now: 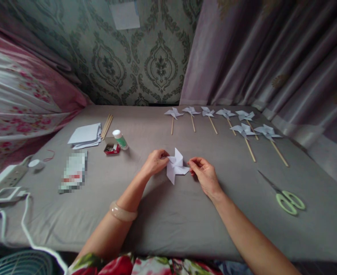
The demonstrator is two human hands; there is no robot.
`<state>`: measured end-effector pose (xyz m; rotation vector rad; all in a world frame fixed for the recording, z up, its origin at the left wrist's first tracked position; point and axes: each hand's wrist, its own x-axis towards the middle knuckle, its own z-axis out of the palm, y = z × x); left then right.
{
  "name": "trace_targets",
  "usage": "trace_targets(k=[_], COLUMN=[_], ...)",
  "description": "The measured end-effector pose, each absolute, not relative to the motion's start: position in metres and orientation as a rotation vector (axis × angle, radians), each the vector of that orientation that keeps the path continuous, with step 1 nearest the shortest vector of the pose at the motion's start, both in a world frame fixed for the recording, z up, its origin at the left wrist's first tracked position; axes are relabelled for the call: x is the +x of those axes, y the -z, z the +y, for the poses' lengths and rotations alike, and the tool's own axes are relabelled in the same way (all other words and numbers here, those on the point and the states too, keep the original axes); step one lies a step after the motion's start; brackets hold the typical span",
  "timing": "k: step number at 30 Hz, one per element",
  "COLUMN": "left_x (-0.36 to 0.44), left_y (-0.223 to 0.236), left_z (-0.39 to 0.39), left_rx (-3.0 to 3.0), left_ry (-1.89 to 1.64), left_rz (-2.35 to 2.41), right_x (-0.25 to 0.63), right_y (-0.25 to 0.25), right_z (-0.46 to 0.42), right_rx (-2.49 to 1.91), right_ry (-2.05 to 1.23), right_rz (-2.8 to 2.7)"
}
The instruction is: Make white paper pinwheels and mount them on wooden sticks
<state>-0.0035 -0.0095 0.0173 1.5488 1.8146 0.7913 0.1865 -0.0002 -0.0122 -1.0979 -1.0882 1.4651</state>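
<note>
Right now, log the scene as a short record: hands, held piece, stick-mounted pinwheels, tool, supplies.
Left hand: holding the paper pinwheel by its left side
Right hand: at its right tip, contact unclear
Held piece: no stick visible
Stick-mounted: seven pinwheels, far centre to right
Tool: green-handled scissors, right of hands
Supplies, left: paper stack, loose sticks, red box, white-capped tube

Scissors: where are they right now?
In the head view, the scissors lie on the grey cloth at the right, beyond the right hand and closer to the person than the rightmost stick-mounted pinwheel.
</note>
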Motion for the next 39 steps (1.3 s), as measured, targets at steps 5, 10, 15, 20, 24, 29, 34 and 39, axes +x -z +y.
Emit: trace_targets(k=[5,10,15,20,24,29,34,39], left_x=[-0.008,-0.007,-0.008,-0.010,-0.010,-0.009,-0.007,-0.004], left_y=[-0.022,-0.035,-0.039,-0.041,-0.045,-0.048,-0.051,-0.053], left_z=[-0.024,-0.035,-0.040,-0.045,-0.050,-0.054,-0.055,-0.057], left_rx=[0.870,0.536,0.504,0.540,0.587,0.600,0.538,0.482], left_ry=[-1.438,-1.707,-1.867,-1.943,-1.965,-1.962,-1.954,-1.935], left_rz=[1.597,1.426,1.386,1.348,1.307,1.267,1.140,1.016], right_x=[0.188,0.174,0.144,0.124,0.119,0.115,0.115,0.117], right_y=[-0.012,-0.046,-0.071,-0.080,-0.082,-0.074,-0.069,-0.067], right_z=[0.006,0.009,0.003,0.002,0.003,0.003,0.004,0.005], right_rx=[-1.021,-0.923,-0.883,-0.814,-0.718,-0.746,-0.746,-0.739], right_ry=[-1.409,-1.333,-1.322,-1.114,-0.721,-0.576,-0.546,-0.552], right_rz=[-1.232,-1.463,-1.587,-1.837,-2.025,-2.055,-2.051,-2.046])
